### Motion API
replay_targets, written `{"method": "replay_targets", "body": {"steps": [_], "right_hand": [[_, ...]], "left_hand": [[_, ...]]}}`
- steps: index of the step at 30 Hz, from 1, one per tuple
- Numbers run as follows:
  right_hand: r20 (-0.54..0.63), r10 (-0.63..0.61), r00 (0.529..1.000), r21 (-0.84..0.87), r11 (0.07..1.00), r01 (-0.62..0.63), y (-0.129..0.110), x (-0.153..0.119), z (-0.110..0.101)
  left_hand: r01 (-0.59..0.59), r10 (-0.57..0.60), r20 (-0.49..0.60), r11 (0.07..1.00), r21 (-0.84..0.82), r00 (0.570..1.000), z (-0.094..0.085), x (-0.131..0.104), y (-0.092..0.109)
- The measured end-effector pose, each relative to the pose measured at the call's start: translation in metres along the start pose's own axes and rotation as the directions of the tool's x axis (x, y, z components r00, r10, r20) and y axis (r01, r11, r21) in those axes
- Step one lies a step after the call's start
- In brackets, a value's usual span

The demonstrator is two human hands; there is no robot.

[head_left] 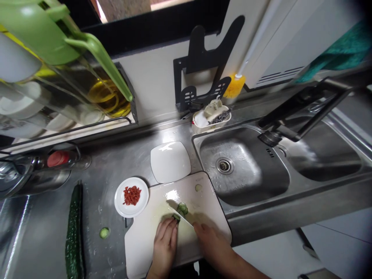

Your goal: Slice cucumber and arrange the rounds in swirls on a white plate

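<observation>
My right hand (207,237) is closed round the handle of a kitchen knife (182,216), whose blade points away to the left over the cutting board (145,248). Under the curled fingers of my left hand (165,240) is a short piece of cucumber (176,217), held on the board right beside the blade. Several cut cucumber slices (182,209) lie on the far side of the knife. One pale slice (198,188) rests alone near the board's far right corner. My left fingers partly hide the cucumber piece.
A whole cucumber (74,232) and a cucumber end (104,232) lie left on the steel counter. A small plate of red pieces (131,197) overlaps the board's corner. Behind the board is a white square plate (171,162). At right is the sink (247,190) with a black faucet (279,133).
</observation>
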State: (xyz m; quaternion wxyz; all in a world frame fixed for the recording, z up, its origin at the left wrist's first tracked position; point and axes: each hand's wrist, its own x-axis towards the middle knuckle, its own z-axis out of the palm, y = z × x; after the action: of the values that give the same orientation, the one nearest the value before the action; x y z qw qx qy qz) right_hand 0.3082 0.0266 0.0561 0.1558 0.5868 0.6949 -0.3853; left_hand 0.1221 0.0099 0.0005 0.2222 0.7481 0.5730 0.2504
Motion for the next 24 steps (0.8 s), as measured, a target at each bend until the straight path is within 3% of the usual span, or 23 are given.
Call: {"method": "replay_targets", "body": {"steps": [6, 12, 24], "right_hand": [[-0.064, 0.005, 0.998, 0.015, 1.0, -0.004, 0.006, -0.012, -0.001], [-0.034, -0.063, 0.997, -0.065, 0.996, 0.061, 0.003, -0.029, 0.0], [-0.014, -0.056, 0.998, -0.056, 0.997, 0.056, -0.001, -0.039, -0.009]], "left_hand": [[0.026, -0.026, 0.008, 1.0, 0.0, 1.0, -0.001, 0.0, 0.0], [0.034, -0.035, 0.017, 0.998, 0.044, 0.999, -0.001, -0.003, -0.002], [0.025, -0.025, -0.001, 0.997, 0.067, 1.0, 0.002, -0.006, -0.004]]}}
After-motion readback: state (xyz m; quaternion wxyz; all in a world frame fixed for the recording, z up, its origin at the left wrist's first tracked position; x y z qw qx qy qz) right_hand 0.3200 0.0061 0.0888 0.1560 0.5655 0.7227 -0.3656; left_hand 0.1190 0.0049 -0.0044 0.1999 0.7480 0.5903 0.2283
